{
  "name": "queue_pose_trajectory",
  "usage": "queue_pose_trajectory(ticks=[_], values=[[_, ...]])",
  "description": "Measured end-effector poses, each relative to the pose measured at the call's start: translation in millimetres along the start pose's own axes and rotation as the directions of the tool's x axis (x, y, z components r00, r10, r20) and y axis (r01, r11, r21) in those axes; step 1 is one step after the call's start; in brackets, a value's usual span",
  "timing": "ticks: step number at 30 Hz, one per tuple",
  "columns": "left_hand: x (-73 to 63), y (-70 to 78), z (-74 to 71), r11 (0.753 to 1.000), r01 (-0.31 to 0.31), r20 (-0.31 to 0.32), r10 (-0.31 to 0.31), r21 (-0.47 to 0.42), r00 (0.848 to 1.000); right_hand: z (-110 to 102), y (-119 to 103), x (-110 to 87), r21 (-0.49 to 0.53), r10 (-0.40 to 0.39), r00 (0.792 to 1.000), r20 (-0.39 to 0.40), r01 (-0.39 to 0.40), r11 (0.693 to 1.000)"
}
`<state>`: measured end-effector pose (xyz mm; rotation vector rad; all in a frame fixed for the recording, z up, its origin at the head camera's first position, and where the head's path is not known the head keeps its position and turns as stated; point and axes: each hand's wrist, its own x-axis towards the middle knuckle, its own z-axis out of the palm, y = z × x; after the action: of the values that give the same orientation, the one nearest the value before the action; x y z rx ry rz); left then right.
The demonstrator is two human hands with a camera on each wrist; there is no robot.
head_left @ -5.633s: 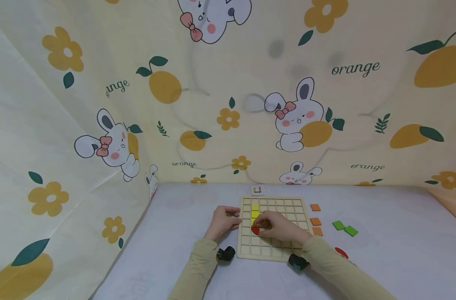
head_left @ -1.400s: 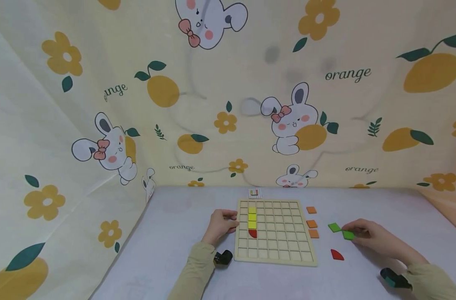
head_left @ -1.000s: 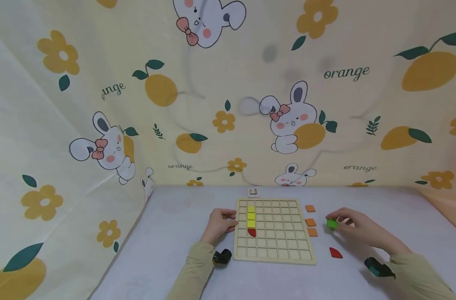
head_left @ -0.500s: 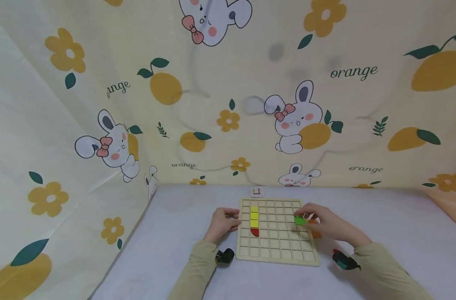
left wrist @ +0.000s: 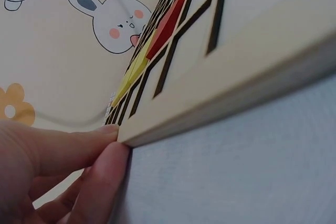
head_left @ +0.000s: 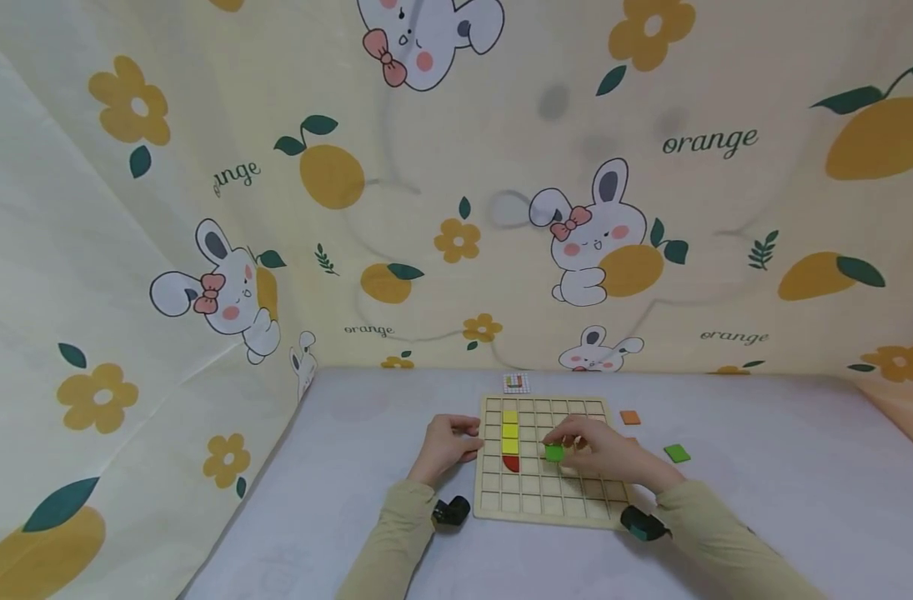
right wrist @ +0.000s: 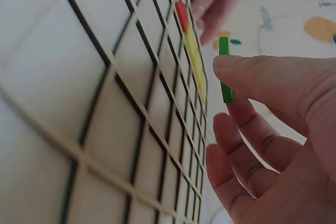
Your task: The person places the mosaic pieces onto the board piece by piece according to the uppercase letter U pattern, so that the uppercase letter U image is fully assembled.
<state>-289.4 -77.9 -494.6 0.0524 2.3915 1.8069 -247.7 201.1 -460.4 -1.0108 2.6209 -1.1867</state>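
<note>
A wooden grid board (head_left: 531,502) lies on the table. Yellow square tiles (head_left: 510,431) form a column near its left side, with a red quarter-round tile (head_left: 511,463) just below them. Over the middle of the board, my right hand (head_left: 606,452) pinches a green square tile (head_left: 554,452) between thumb and fingers. In the right wrist view this green tile (right wrist: 226,77) stands edge-on, apart from the board. My left hand (head_left: 443,446) touches the board's left edge with its fingertips; the left wrist view shows them against the board's rim (left wrist: 210,103).
Right of the board lie an orange tile (head_left: 630,417) and another green tile (head_left: 677,453); my right hand and arm cover other pieces there. A small pattern card (head_left: 516,382) sits behind the board. A printed curtain (head_left: 426,167) hangs at the back.
My right hand let go of the red tile on the board, took a green tile from the right and carried it left over the board. The left hand stays at the edge.
</note>
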Motion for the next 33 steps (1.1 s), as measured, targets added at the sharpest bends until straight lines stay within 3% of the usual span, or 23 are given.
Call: queue_pose_trajectory(ticks=[10, 21, 33], values=[[0.0, 1.1, 1.2, 1.0, -0.005, 0.001, 0.005, 0.0, 1.0, 24, 0, 12.5, 0.044, 0.048, 0.997, 0.065, -0.051, 0.998], [0.0, -0.8, -0.6, 1.0, -0.013, -0.004, 0.013, 0.004, 1.0, 31, -2, 21.2, 0.011, 0.105, 0.993, 0.061, -0.106, 0.994], [0.7, -1.3, -1.4, 1.0, -0.011, -0.001, 0.011, 0.008, 1.0, 36, 1, 26.4, 0.005, 0.086, 0.995, 0.041, -0.086, 0.996]])
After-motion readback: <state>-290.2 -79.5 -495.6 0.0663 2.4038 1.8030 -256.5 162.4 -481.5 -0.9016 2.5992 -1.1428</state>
